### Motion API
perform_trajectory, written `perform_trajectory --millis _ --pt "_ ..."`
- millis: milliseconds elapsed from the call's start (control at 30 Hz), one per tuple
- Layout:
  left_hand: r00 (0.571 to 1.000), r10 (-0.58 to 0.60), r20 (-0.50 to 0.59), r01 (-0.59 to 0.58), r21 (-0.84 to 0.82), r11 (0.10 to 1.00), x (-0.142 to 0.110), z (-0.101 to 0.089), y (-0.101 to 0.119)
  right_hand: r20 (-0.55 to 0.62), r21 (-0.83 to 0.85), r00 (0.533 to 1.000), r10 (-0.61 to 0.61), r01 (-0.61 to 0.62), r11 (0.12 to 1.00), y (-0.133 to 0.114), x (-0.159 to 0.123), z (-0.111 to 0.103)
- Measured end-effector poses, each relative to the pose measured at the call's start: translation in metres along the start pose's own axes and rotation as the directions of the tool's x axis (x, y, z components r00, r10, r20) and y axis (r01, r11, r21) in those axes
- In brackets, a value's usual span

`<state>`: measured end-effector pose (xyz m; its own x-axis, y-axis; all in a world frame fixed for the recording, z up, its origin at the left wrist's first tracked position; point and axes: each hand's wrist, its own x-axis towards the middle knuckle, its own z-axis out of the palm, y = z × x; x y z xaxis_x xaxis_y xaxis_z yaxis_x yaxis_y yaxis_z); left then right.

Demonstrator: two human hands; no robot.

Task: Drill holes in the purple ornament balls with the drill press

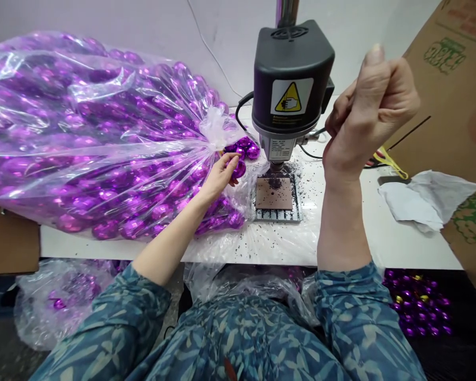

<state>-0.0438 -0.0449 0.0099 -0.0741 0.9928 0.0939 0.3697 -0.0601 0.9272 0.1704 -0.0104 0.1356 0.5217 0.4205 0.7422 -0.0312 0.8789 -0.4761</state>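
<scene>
A white desk [412, 248] carries one large clear bag [115, 132], lying on its side, gathered at the neck and full of shiny purple balls, too many to count. Two cardboard boxes show: a tall one [432, 111] at the right, and part of another [11, 238] at the left edge. One drill press [293, 79] stands right of the bag's neck, between the two hands. Below the desk, a second clear bag [35, 312] at the left holds some purple balls; at the lower right, rows of purple balls [416, 309] with about three gold ones lie in a dark place whose container is unclear.

The right hand [371, 111] is a raised fist, its grip clamped on the lever [316, 134] of the press. The left hand [224, 172] is at the bag's neck, a purple ball [239, 169] right at its fingertips; I cannot tell whether this grip is together on the ball or merely beside it. Roughly three more balls [253, 152] lie just beyond those fingers. Under the chuck rests one brown plate [269, 198] with one visible dark hole. Smallest are the dark shavings [244, 241], uncountable, scattered around the base.
</scene>
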Motion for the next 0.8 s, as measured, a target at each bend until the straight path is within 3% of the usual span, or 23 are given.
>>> perform_trajectory --millis 100,200,333,433,600,800 --pt "0.988 -0.081 0.129 0.116 -0.293 0.949 -0.018 0.001 0.019 0.003 0.041 1.0 -0.012 0.012 0.999 0.0 0.0 -0.001" --pt "0.967 -0.112 0.229 0.198 -0.402 0.894 -0.031 0.01 0.028 0.004 0.051 1.0 -0.023 0.023 0.998 0.0 -0.001 -0.002" --pt "0.939 -0.152 0.307 0.294 -0.494 0.819 -0.039 0.027 0.022 0.042 -0.044 0.998 -0.039 0.04 0.998 0.0 -0.004 -0.003" --pt "0.944 -0.177 0.28 0.295 -0.469 0.833 -0.043 0.038 0.01 0.054 -0.113 0.997 -0.056 0.062 0.992 -0.001 -0.006 -0.004" --pt "0.986 -0.109 0.122 0.141 -0.296 0.945 -0.039 0.055 -0.012 0.07 -0.153 0.997 -0.03 0.04 0.987 -0.003 -0.007 -0.005" --pt "0.993 -0.091 0.07 0.11 -0.33 0.938 -0.021 0.075 -0.031 0.059 -0.118 0.998 -0.038 0.045 0.992 -0.003 -0.008 -0.005"
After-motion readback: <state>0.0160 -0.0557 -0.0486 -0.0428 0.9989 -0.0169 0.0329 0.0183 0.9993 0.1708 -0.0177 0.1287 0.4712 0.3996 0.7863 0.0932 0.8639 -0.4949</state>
